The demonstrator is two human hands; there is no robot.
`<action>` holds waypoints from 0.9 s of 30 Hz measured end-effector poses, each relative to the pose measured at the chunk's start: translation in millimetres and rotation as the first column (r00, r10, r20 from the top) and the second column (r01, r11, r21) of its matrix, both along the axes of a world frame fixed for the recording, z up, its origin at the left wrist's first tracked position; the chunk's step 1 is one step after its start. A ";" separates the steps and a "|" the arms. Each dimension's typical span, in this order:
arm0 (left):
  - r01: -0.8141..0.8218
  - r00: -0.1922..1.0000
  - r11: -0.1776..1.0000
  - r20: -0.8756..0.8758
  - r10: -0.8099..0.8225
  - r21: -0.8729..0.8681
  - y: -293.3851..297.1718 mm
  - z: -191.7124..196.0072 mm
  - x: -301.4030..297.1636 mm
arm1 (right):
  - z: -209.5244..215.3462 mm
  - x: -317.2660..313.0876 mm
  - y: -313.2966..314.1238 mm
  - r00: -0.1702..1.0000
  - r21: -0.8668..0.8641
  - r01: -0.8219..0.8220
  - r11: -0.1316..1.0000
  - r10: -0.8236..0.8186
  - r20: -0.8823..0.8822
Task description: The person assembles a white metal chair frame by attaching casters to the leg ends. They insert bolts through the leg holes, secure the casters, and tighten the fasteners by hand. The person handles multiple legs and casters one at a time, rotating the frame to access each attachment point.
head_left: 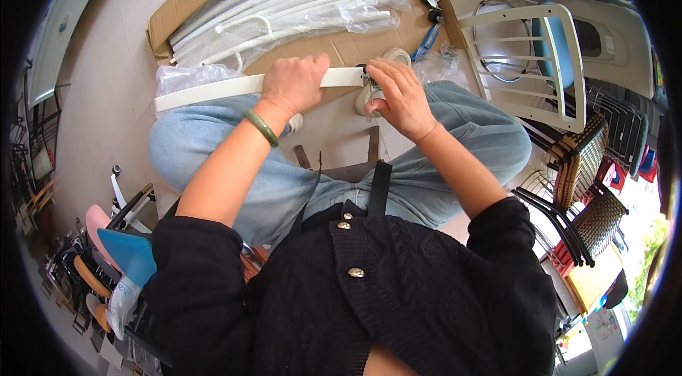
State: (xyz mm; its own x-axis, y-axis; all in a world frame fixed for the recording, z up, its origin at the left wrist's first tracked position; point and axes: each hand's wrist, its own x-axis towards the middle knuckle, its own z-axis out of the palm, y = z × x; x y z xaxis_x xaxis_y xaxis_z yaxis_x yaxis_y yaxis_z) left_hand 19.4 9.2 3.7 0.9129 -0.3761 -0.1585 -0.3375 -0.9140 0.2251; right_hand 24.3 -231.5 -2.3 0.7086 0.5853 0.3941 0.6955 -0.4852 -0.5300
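A long white metal bar (213,92) lies across my lap, above my knees. My left hand (295,81) is wrapped round the bar near its right part, with a green bangle on the wrist. My right hand (401,95) is at the bar's right end, its fingers and thumb curved about a small dark fitting (364,74). The fingers partly cover this fitting, so its exact kind is hidden. Clear plastic wrap (195,76) lies beside the bar's left part.
Ahead lies an opened cardboard box (284,60) with plastic-wrapped white tubes (298,3). Black casters (431,10) and a blue-handled tool (427,42) rest at its right. A white slatted frame (526,17) and woven chairs (579,163) stand right; a blue chair (128,256) stands left.
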 end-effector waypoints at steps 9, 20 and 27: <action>-0.013 1.000 1.000 0.003 0.013 -0.011 1.9 -3.5 -1.6 | -0.2 59.6 9.2 0.403 -0.156 0.011 0.988 -0.148 -0.903; -0.001 1.000 0.998 0.024 0.003 -0.059 2.1 -0.2 -4.5 | -96.2 31.8 2.3 -0.668 0.147 0.613 0.776 0.609 -0.429; -0.017 0.999 1.000 -0.027 0.018 0.022 0.5 0.4 6.6 | -89.1 -16.4 27.6 0.064 0.236 0.764 0.601 0.292 -0.954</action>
